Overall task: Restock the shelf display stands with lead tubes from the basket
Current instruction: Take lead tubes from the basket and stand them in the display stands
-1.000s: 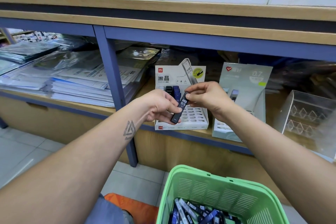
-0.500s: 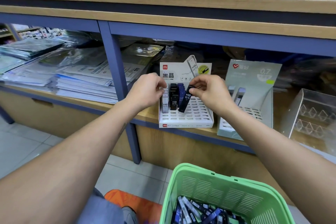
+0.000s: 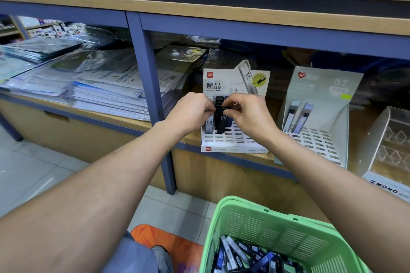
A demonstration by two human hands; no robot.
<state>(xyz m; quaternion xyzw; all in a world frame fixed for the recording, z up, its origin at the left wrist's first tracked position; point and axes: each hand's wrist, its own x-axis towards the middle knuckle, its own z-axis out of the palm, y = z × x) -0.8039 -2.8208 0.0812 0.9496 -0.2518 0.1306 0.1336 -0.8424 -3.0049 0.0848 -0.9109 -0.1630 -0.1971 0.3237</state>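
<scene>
- A black lead tube [image 3: 222,120] marked "HB 0.5" is held upright in the back rows of a white display stand [image 3: 235,139] on the wooden shelf [image 3: 142,122].
- The top of this tube is pinched by the right hand [image 3: 248,115], with thumb and fingers curled around its cap.
- The left hand [image 3: 190,113] is curled against the neighbouring tubes on the left of the same row; whether one of them is actually gripped cannot be told, as the fingertips are hidden.
- A pale tube [image 3: 209,125], also marked "HB 0.5", is seen standing just below the left hand, at the stand's left edge.
- The front rows of slots in the white stand are unfilled.
- A second, grey stand [image 3: 321,104] marked "0.7" is placed just to the right, with two tubes [image 3: 297,117] leaning in its back row.
- A clear plastic organiser [image 3: 390,139] is set at the far right of the shelf.
- A green basket [image 3: 266,228] is seen at the bottom right, near the person, with many loose tubes [image 3: 244,257] piled inside.
- Stacks of wrapped paper goods [image 3: 99,86] are laid on the shelf to the left of a blue post [image 3: 150,95].
</scene>
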